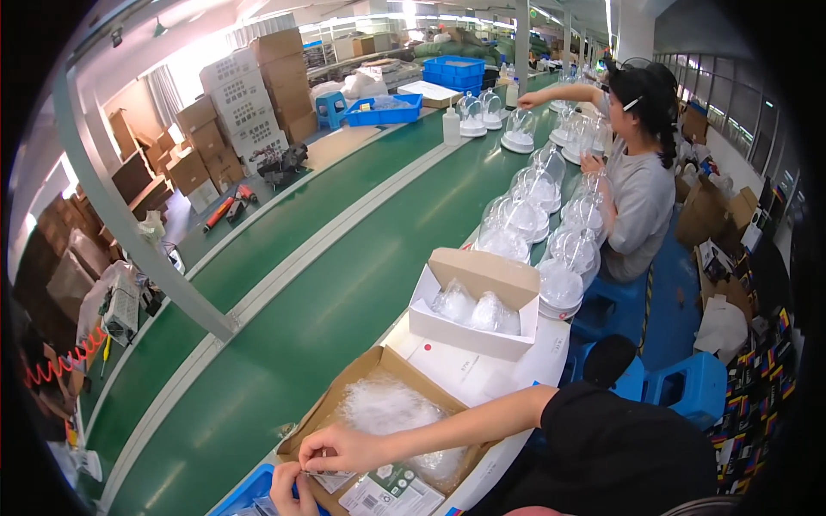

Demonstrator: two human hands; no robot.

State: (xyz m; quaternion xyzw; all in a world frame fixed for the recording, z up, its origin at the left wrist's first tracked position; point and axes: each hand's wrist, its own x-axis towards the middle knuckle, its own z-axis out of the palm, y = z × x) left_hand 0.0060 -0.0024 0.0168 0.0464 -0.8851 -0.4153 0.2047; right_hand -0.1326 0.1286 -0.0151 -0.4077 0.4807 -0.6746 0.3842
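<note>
My right hand (pixel 338 449) reaches in over the near left corner of an open cardboard tray (pixel 320 407), its thumb and fingers pinched together. Close beside it, at the lower edge, my left hand (pixel 291 488) is curled with its fingertips nearly meeting the right ones. Both hands seem to be on one small thing, mostly hidden by the fingers. Below them in the tray lie a green and white printed packet (pixel 391 492) and a heap of clear plastic bags (pixel 387 406). A blue bin (pixel 247 488) sits beside my left hand, partly cut off.
A white box (pixel 469 337) holding plastic-wrapped pieces stands beyond the tray. Clear domes on white bases (pixel 516 215) line the bench's right side, where a co-worker (pixel 637 185) handles some. A green conveyor belt (pixel 344 284) runs along the left. Blue stools (pixel 688 387) stand at right.
</note>
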